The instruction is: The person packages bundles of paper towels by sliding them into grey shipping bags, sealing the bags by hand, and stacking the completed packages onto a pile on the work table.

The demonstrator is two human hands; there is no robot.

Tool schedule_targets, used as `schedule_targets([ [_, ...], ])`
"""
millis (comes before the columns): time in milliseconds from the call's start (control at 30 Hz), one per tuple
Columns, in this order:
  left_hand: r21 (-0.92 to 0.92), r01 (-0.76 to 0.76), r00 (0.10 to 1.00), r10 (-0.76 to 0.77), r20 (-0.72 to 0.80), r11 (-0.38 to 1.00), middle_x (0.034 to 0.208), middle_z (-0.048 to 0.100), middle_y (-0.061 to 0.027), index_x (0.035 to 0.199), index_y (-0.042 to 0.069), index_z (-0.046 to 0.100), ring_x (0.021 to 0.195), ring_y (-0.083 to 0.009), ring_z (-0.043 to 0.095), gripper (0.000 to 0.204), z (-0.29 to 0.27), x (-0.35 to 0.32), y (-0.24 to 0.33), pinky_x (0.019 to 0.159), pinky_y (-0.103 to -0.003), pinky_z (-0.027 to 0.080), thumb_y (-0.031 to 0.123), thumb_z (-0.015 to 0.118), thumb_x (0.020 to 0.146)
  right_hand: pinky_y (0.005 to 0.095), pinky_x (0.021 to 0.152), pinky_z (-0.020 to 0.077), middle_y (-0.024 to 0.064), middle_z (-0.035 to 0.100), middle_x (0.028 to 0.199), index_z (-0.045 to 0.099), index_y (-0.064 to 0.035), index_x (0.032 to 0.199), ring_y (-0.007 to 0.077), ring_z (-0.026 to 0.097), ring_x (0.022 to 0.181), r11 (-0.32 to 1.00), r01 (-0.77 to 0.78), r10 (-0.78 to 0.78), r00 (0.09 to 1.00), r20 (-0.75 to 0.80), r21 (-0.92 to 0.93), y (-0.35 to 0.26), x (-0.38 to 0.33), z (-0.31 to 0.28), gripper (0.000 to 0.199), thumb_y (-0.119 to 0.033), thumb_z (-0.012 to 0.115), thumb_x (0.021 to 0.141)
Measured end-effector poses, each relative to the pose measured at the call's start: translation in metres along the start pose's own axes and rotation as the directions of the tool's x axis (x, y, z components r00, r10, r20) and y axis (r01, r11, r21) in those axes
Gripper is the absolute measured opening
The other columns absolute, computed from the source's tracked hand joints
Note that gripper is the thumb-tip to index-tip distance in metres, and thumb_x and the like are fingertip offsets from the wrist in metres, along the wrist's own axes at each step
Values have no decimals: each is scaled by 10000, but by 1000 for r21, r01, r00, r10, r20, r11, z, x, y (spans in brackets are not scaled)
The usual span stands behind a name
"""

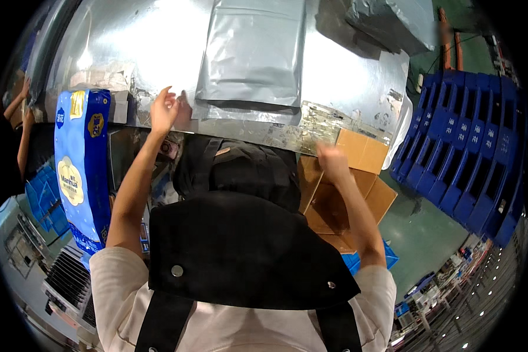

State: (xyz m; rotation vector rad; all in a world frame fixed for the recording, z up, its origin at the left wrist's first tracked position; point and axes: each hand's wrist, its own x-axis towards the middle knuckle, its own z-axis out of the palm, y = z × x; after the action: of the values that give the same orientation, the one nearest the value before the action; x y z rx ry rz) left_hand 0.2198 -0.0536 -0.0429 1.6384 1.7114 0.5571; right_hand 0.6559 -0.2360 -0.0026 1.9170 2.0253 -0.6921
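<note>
A grey plastic mailing bag (252, 53) lies flat on the shiny metal table (164, 35) in front of me. My left hand (164, 111) hovers over the table's near edge, left of the bag's lower corner. Its fingers are bent and apart, and nothing shows in them. My right hand (332, 161) is just off the near edge on the right, above an open brown cardboard box (364, 151). Motion smears its fingers, so I cannot make out whether it holds anything.
A tall blue printed package (79, 170) stands at the left. Another filled grey bag (393, 26) rests at the far right of the table. Blue plastic pallets (463, 146) are on the right. A person's arms (20, 129) show at the far left.
</note>
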Motion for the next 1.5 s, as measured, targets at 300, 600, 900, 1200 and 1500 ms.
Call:
schedule_targets([
  [300, 387, -922, 330, 503, 799, -10, 1328, 355, -116, 1085, 43, 515, 1276, -235, 259, 388, -3, 25, 59, 1071, -396, 199, -8, 509, 701, 551, 1044, 157, 115, 381, 1300, 423, -111, 1217, 268, 344, 1216, 689, 579, -713, 649, -265, -436, -44, 110, -51, 524, -3, 526, 714],
  [600, 220, -865, 463, 548, 697, 451, 1021, 526, -126, 779, 19, 533, 1031, -313, 470, 230, -24, 85, 88, 901, -395, 397, -40, 577, 561, 526, 1004, 169, -4, 605, 811, 564, -104, 732, 220, 434, 1083, 943, 319, -273, 903, -330, 91, -3, 130, -110, 178, -26, 623, 583],
  [900, 109, 61, 735, -118, 668, 992, 940, 594, -132, 939, -22, 578, 915, -219, 541, 230, 17, 179, 88, 806, -339, 434, 6, 586, 712, 424, 842, 300, 94, 622, 787, 637, -55, 726, 249, 480, 949, 958, 56, -30, 995, -95, 281, -35, 265, -151, 134, -40, 559, 619],
  [1200, -721, 655, 707, -519, 480, 226, 1086, 549, -121, 1172, 26, 480, 1006, -194, 515, 576, 51, 169, 162, 888, -363, 404, 481, 448, 820, 351, 863, 399, 120, 494, 1141, 338, -24, 1271, 220, 516, 934, -158, -102, 440, 884, 162, 982, -45, 272, -122, 579, -403, 458, 850],
  [1500, -766, 417, 909, -254, 332, 489, 1113, 534, -145, 1204, 24, 444, 968, -222, 552, 497, 0, 140, 263, 828, -337, 455, 364, 421, 842, 311, 893, 362, 151, 400, 1175, 163, 10, 1343, 199, 418, 1054, -168, 418, 144, 906, -397, 893, -1, 185, -261, 854, -212, 633, 666],
])
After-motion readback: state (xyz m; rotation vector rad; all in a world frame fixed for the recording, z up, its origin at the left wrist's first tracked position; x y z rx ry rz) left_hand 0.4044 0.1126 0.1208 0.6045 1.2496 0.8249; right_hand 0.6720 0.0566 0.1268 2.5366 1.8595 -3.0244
